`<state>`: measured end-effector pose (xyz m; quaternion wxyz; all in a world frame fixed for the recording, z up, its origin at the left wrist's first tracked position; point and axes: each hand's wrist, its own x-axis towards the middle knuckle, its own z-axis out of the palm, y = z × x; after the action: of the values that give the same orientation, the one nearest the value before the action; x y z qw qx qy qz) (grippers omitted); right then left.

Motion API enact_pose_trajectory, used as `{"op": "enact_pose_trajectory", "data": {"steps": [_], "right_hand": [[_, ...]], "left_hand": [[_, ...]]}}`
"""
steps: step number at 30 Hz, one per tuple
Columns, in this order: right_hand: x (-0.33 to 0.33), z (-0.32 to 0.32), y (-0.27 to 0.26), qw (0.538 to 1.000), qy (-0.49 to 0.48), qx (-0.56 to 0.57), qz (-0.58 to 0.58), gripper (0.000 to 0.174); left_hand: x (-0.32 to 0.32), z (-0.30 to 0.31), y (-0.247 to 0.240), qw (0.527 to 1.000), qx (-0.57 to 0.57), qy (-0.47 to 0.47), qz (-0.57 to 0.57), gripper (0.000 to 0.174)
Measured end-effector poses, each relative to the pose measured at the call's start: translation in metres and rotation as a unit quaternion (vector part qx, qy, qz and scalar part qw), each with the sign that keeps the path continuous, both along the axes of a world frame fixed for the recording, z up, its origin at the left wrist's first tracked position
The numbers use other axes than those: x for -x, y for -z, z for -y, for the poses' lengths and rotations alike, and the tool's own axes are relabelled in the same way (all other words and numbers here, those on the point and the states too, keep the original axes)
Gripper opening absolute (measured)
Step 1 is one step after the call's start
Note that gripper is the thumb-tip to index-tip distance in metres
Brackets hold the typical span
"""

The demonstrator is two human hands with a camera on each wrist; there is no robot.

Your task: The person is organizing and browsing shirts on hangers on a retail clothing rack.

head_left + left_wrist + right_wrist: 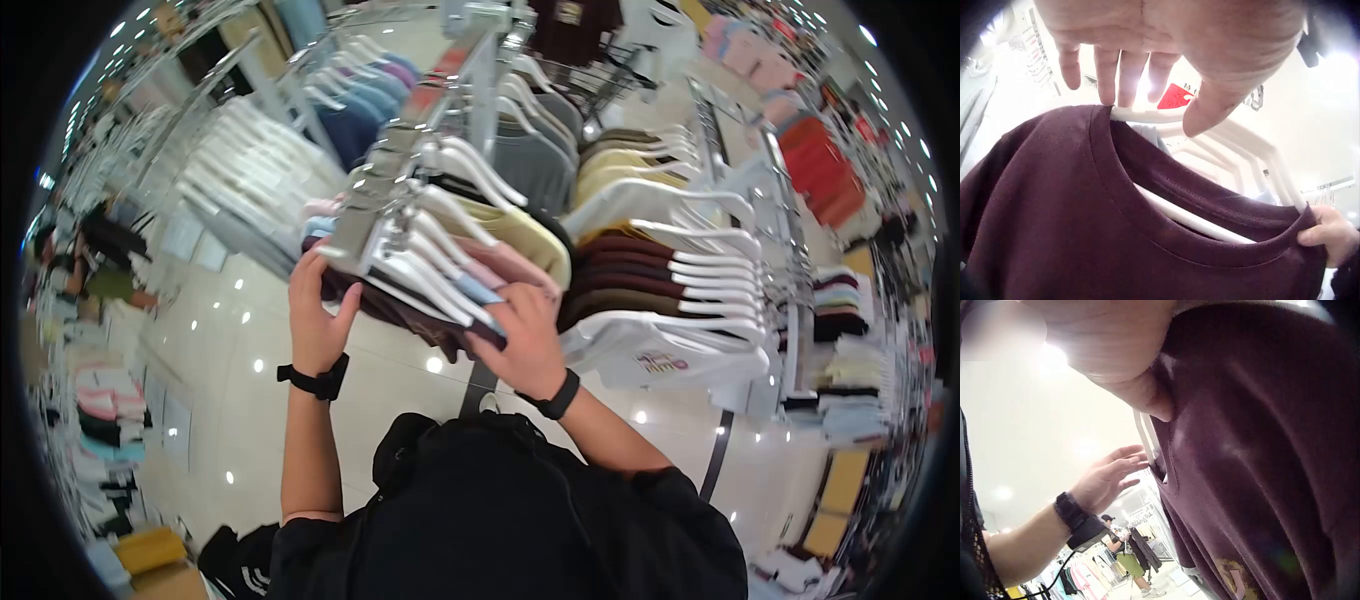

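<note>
A dark maroon shirt [1054, 200] hangs on a white hanger [1191, 219] at the near end of a rack, in front of several other hangers. My left hand [318, 315] is at the shirt's left shoulder, fingers fairly straight and thumb apart; in the left wrist view its fingertips [1107, 97] reach the hanger beside the collar. With my right hand [525, 340] I pinch the other shoulder, the thumb [1315, 236] lying over the cloth at the hanger's end. The right wrist view shows the shirt front [1254, 444] with a print low down.
A metal rack rail [385, 180] runs away from me. To the right hang brown shirts and a white printed shirt [660, 355]; white garments [260, 160] hang at the left. A person in green shorts [1130, 564] stands beyond.
</note>
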<state>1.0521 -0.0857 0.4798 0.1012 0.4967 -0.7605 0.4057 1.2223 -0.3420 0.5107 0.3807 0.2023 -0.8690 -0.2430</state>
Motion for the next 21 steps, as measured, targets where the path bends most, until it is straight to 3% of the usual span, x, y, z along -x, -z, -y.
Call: {"op": "enact_pose_trajectory", "data": {"steps": [1, 5, 8, 10, 11, 13, 15, 18, 19, 21], "right_hand": [[0.001, 0.0, -0.001, 1.0, -0.016, 0.013, 0.001, 0.042], [-0.005, -0.007, -0.001, 0.995, -0.04, 0.026, 0.085, 0.047], [-0.004, -0.005, -0.012, 0.994, -0.025, 0.031, 0.105, 0.036], [0.0, -0.003, -0.026, 0.962, -0.059, -0.002, 0.268, 0.028], [-0.002, 0.0, -0.038, 0.971, -0.014, -0.01, 0.24, 0.023], [0.004, 0.003, -0.045, 0.995, -0.01, 0.07, 0.076, 0.013], [-0.005, 0.001, -0.055, 0.991, 0.034, 0.062, 0.117, 0.01], [-0.007, -0.001, -0.049, 0.996, 0.082, 0.032, 0.006, 0.006], [-0.014, 0.002, -0.055, 0.995, 0.09, 0.037, 0.012, 0.008], [-0.027, 0.006, -0.047, 0.973, 0.168, 0.076, 0.137, 0.009]], "left_hand": [[0.009, 0.011, 0.005, 0.999, 0.029, 0.017, 0.037, 0.056], [0.035, 0.025, 0.028, 0.999, 0.038, 0.018, -0.015, 0.04], [0.043, 0.045, 0.043, 0.998, 0.045, 0.013, -0.03, 0.037], [0.047, 0.062, 0.047, 0.991, 0.122, 0.047, -0.001, 0.029], [0.051, 0.068, 0.052, 0.991, 0.119, 0.064, -0.006, 0.029], [0.059, 0.075, 0.057, 0.99, -0.055, 0.126, 0.016, 0.029], [0.058, 0.078, 0.054, 0.983, -0.12, 0.141, -0.003, 0.021], [0.053, 0.084, 0.051, 0.975, -0.106, 0.192, -0.022, 0.024], [0.051, 0.084, 0.046, 0.973, -0.088, 0.211, -0.041, 0.026], [0.045, 0.094, 0.046, 0.967, -0.077, 0.236, -0.049, 0.04]]}}
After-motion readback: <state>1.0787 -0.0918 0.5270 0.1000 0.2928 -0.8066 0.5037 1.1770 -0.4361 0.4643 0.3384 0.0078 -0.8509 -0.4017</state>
